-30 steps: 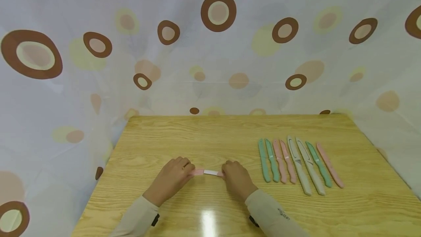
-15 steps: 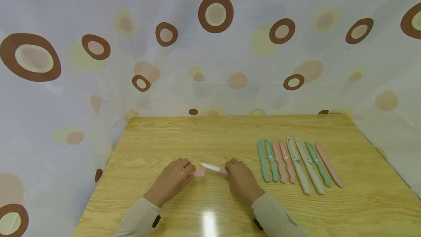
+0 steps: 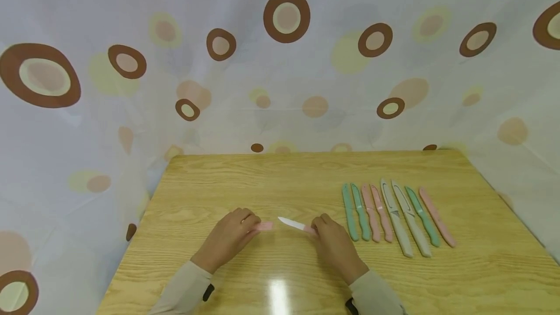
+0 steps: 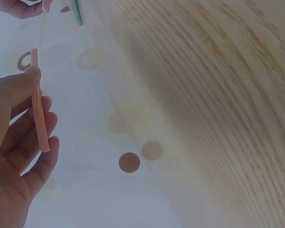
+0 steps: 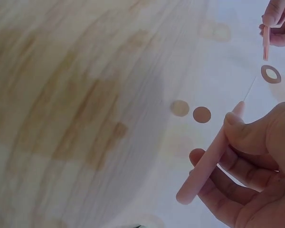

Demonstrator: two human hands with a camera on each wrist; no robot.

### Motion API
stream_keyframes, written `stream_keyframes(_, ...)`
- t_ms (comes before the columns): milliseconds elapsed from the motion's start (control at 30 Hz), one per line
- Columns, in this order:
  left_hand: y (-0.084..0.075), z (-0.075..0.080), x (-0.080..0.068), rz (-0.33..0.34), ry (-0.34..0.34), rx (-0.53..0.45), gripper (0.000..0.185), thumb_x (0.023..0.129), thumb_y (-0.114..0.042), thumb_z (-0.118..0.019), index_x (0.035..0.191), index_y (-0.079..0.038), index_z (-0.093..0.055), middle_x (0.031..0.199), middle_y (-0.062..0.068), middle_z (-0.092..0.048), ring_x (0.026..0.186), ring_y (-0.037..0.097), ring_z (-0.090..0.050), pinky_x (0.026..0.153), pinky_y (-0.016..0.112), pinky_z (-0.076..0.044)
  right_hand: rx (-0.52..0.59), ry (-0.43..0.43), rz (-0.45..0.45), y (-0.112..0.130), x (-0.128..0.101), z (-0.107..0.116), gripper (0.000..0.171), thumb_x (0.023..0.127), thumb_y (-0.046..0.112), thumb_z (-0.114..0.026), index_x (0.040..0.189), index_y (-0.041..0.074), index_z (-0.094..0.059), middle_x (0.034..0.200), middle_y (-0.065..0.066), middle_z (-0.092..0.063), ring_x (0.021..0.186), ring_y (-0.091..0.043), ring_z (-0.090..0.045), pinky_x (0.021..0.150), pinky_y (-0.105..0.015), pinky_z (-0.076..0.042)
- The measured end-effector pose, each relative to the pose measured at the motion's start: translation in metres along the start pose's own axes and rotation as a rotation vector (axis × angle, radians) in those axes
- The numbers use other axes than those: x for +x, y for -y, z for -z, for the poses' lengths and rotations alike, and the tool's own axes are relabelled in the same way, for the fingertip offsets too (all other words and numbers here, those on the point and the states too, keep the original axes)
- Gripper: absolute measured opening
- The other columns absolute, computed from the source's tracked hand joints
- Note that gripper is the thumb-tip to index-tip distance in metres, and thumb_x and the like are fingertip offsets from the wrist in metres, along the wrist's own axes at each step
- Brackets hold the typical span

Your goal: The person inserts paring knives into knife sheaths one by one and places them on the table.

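Observation:
My left hand [image 3: 229, 237] pinches a pink knife sheath [image 4: 40, 121] between thumb and fingers, its mouth pointing right. In my right hand [image 3: 337, 244] is a small knife, gripped by its pink handle [image 5: 204, 171]. The bare pale blade [image 3: 292, 223] points left and slightly up, with its tip a short gap from the sheath. Seen from the right wrist, the blade is edge-on as a thin line. Part of the sheath is covered by the left fingers in the head view.
Right of my hands, a row of sheathed knives lies on the wooden table [image 3: 210, 179]: green knives [image 3: 350, 213], pink knives [image 3: 371, 214] and larger beige knives [image 3: 396, 218]. A long pink piece [image 3: 437, 218] ends the row. A spotted curtain [image 3: 245, 81] surrounds the table.
The blade has come fully out of the pink sheath. My right hand has moved right with the knife, widening the gap; the left hand has stayed nearly in place.

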State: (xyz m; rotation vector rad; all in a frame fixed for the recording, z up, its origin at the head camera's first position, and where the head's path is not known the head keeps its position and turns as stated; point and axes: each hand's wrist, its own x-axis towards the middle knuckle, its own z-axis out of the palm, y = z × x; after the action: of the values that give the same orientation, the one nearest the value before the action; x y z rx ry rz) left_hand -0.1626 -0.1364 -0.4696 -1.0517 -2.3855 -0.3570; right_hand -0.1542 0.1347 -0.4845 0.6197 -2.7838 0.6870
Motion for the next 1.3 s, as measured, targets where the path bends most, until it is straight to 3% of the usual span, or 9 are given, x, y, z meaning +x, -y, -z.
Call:
stream_keyframes(433, -0.002, -0.001, 0.003, 0.019, 0.01, -0.018, 0.022, 0.079, -0.017, -0.079, 0.096, -0.013, -0.065, 0.094, -0.001, -0.062, 0.082, 0.012, -0.06, 0.07, 0.024, -0.054, 0.01, -0.008, 0.058, 0.004, -0.008, 0.004, 0.012, 0.082, 0.003, -0.073, 0.088, 0.003, -0.062, 0.081, -0.001, -0.057, 0.067, -0.011, -0.056, 0.059, -0.02, -0.051)
stream_keyframes(733, -0.007, -0.002, 0.003, 0.069, 0.061, -0.079, 0.021, 0.08, -0.016, -0.078, 0.099, -0.013, -0.068, 0.095, -0.002, -0.063, 0.082, 0.01, -0.059, 0.07, 0.024, -0.054, -0.026, -0.026, 0.089, 0.005, -0.006, 0.005, 0.012, 0.081, 0.003, -0.074, 0.087, 0.005, -0.064, 0.083, 0.001, -0.058, 0.073, -0.013, -0.055, 0.064, -0.025, -0.052)
stream_keyframes(1000, -0.01, -0.009, 0.006, 0.008, 0.054, -0.053, 0.02, 0.08, -0.016, -0.078, 0.097, -0.011, -0.068, 0.096, -0.002, -0.063, 0.084, 0.012, -0.061, 0.074, 0.024, -0.054, -0.121, -0.043, 0.159, 0.016, -0.003, 0.003, 0.017, 0.077, -0.001, -0.076, 0.087, 0.005, -0.063, 0.085, -0.001, -0.058, 0.073, -0.015, -0.054, 0.063, -0.023, -0.053)
stream_keyframes(1300, -0.02, -0.015, 0.01, -0.057, 0.071, 0.003, 0.017, 0.083, -0.02, -0.075, 0.095, -0.012, -0.068, 0.093, -0.004, -0.063, 0.079, 0.01, -0.056, 0.068, 0.021, -0.051, -0.132, -0.04, 0.216, 0.034, -0.001, -0.004, 0.021, 0.073, -0.005, -0.078, 0.084, 0.002, -0.062, 0.081, -0.003, -0.055, 0.065, -0.012, -0.051, 0.057, -0.017, -0.049)
